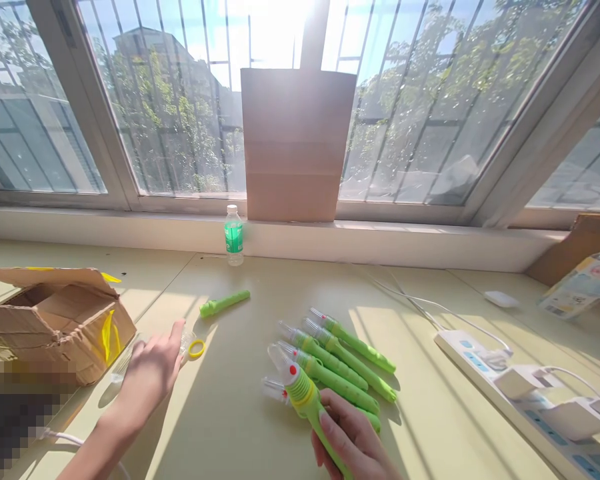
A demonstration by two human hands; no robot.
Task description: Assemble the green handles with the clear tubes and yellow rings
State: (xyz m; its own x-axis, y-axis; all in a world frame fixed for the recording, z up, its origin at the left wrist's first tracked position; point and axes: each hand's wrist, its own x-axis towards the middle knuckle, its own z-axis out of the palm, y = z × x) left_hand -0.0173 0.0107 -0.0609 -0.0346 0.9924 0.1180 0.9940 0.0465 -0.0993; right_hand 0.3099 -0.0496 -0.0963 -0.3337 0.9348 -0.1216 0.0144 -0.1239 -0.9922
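Observation:
My right hand is wrapped round a green tube with a clear pointed tip, which has a red dot and a yellow ring below the tip. It is held tilted above several similar green tubes lying side by side on the table. My left hand is low over the table, index finger stretched and thumb apart, at some clear plastic pieces. Its other fingers are partly hidden. Just right of it lies a yellow ring. A single green tube without a clear tip lies farther back.
An open cardboard box stands at the left. A bottle with a green label is by the window ledge, near an upright cardboard sheet. On the right lies a white power strip with plugs and cables.

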